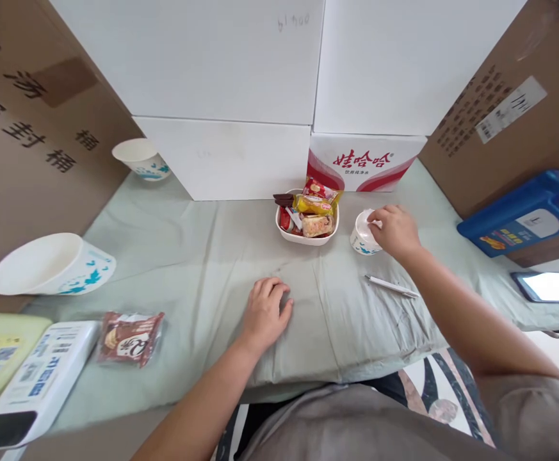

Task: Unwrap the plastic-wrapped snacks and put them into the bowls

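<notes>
My right hand rests on top of a small white paper cup with blue print, which stands upside down on the pale green cloth; the fingers curl over its base. Just left of it stands a white bowl filled with several wrapped snacks. My left hand lies flat on the cloth near the front edge, fingers loosely bent, holding nothing. A white pen lies on the cloth below my right hand.
White boxes and a red-and-white carton wall the back; brown cardboard stands at both sides. A paper bowl lies tipped at left, another cup behind. A snack packet, white box, blue container and phone lie around.
</notes>
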### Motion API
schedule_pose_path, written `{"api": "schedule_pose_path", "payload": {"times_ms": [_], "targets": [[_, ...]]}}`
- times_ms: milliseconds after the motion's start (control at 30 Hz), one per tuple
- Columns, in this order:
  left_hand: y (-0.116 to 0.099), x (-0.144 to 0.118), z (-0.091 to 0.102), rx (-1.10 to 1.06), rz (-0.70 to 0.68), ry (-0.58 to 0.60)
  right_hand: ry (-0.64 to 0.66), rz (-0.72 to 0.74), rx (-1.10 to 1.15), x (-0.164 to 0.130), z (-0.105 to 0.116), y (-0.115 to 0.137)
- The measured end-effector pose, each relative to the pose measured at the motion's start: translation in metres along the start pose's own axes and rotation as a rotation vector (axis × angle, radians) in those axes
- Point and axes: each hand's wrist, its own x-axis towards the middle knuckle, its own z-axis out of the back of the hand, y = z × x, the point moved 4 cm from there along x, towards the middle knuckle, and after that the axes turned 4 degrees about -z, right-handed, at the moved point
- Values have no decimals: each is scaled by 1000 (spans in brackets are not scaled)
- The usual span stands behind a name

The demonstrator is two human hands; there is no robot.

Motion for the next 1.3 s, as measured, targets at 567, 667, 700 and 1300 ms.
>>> {"api": "schedule_pose_path", "payload": {"times_ms": [567,667,700,1300], "targets": [[1,-6,26,-102,46,11,462,5,-62,40,-27,-6],[20,-30,70,127,196,-162,199,-133,59,11,-6,-41],[31,-42,86,251,308,-230,168,-135,119,-4,-6,-54],[3,20,33,-973,397,185,-199,121,157,-173,-65,-54]]}}
